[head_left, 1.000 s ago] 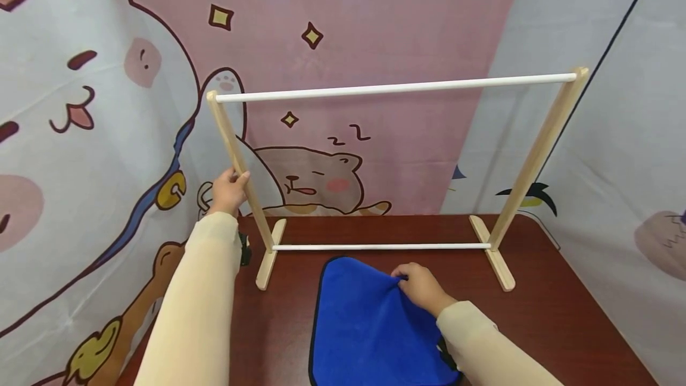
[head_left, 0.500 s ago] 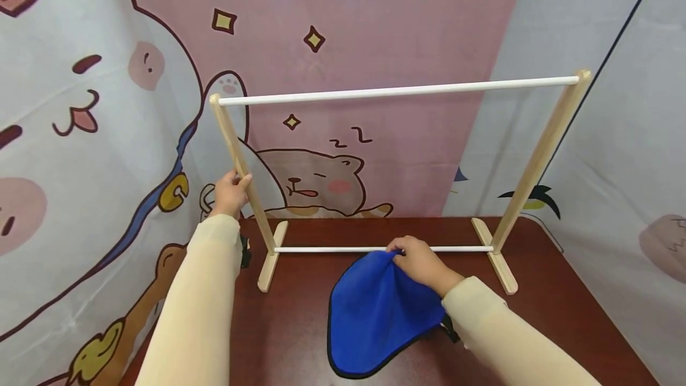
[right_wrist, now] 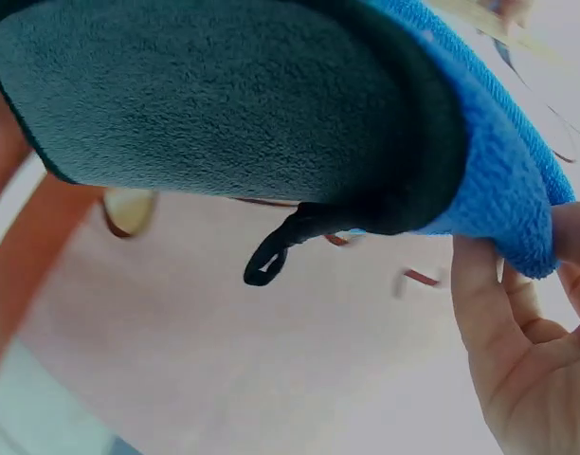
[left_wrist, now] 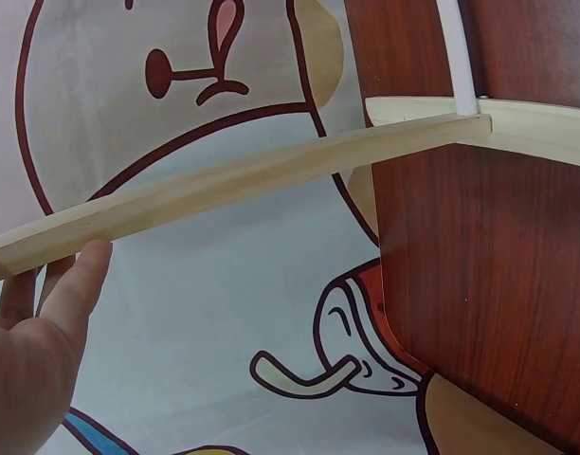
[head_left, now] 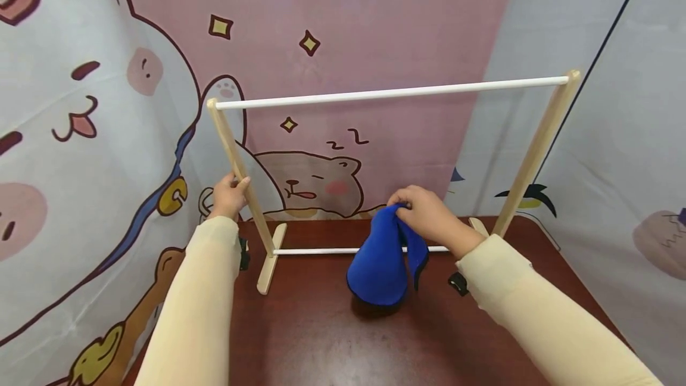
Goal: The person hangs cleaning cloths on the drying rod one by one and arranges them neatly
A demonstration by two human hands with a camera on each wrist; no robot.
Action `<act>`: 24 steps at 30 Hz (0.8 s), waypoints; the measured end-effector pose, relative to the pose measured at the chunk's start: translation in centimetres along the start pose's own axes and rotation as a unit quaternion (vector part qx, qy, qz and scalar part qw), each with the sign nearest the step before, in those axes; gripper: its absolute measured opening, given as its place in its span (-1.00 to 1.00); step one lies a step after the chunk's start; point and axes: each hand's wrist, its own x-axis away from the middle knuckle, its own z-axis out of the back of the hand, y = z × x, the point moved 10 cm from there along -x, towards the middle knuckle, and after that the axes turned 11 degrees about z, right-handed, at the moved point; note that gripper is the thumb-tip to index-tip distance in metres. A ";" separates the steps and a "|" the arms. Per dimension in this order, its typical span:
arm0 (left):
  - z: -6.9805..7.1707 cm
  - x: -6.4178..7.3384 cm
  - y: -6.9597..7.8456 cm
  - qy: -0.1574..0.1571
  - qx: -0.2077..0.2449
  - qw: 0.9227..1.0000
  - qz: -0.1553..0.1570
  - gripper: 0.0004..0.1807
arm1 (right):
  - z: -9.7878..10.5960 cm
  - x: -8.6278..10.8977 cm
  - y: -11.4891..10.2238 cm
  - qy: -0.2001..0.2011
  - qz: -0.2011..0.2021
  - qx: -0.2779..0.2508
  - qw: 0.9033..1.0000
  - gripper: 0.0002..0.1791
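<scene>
A blue towel with black edging hangs folded from my right hand, which pinches it by the top just in front of the rack's lower bar. In the right wrist view the towel shows a grey-green side and a small black loop. My left hand grips the left wooden post of a drying rack about midway up. In the left wrist view the thumb of that hand lies against the post. White upper and lower bars join the two posts.
The rack stands near the back edge of a dark red-brown table. Behind it hangs a cartoon-printed cloth, with more of it along the left and right sides.
My right hand has lifted the blue towel off the table, up and toward the rack, and the towel now hangs in folds. The left hand stays on the post.
</scene>
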 end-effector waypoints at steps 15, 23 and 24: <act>0.0 0.1 -0.1 0.001 -0.008 1.000 0.002 -0.43 | 11.1 -2.0 -6.5 0.145 0.058 0.029 0.987 -0.73; 0.1 -0.4 0.1 0.008 -0.027 1.000 -0.003 -0.42 | 15.3 -3.2 -9.1 0.234 0.069 0.046 0.969 -0.73; 0.1 -0.4 0.2 0.009 -0.028 1.000 -0.005 -0.43 | 15.8 -3.3 -9.3 0.245 0.066 0.046 0.966 -0.73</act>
